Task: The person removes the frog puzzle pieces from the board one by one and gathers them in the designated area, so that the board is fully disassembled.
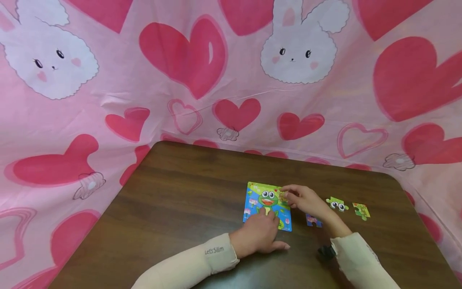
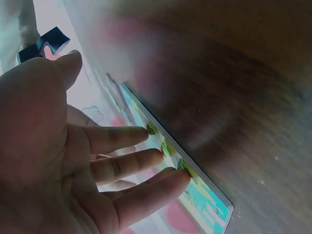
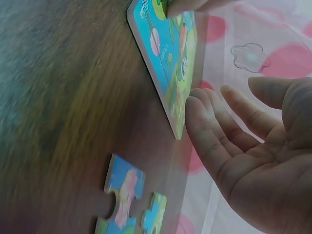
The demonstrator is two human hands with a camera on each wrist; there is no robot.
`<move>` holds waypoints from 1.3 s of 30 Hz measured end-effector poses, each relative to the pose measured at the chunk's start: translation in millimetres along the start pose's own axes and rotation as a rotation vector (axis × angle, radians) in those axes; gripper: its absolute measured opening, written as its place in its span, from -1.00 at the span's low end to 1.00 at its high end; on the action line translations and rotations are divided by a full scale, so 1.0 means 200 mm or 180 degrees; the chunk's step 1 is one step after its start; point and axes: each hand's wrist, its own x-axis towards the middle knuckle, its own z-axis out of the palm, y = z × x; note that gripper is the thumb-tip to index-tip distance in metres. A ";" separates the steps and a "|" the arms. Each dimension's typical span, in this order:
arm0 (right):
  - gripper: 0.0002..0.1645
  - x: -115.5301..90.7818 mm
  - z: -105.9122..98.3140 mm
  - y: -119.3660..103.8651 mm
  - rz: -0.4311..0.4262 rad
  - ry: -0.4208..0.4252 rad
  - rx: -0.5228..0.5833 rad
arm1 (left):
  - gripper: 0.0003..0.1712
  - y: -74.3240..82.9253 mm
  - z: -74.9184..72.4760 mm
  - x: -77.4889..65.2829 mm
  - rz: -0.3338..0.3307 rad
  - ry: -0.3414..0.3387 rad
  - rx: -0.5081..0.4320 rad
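A square frog puzzle board (image 1: 252, 192) lies on the table, showing a green frog with big eyes on blue and yellow-green. My left hand (image 1: 258, 230) rests on its lower part, and in the left wrist view three extended fingers (image 2: 129, 163) touch the printed face near the edge. At the board's upper right corner is my right hand (image 1: 303, 198), its fingertips over the print. The right wrist view shows that hand's fingers (image 3: 209, 131) loosely bent beside the corner, thumb apart, with nothing visible between them.
Right of the board lie loose puzzle pieces: one with frog eyes (image 1: 337, 204), a yellow-green one (image 1: 361, 210), and a blue one with a pink flower (image 1: 313, 221), partly behind the right arm. A pink heart-and-rabbit curtain (image 1: 249, 88) hangs around the brown table (image 1: 173, 208).
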 end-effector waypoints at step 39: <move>-0.65 0.20 0.11 -0.09 -0.0105 -0.0210 -0.0246 | -0.01 0.02 0.02 0.05 0.0216 -0.0132 0.0169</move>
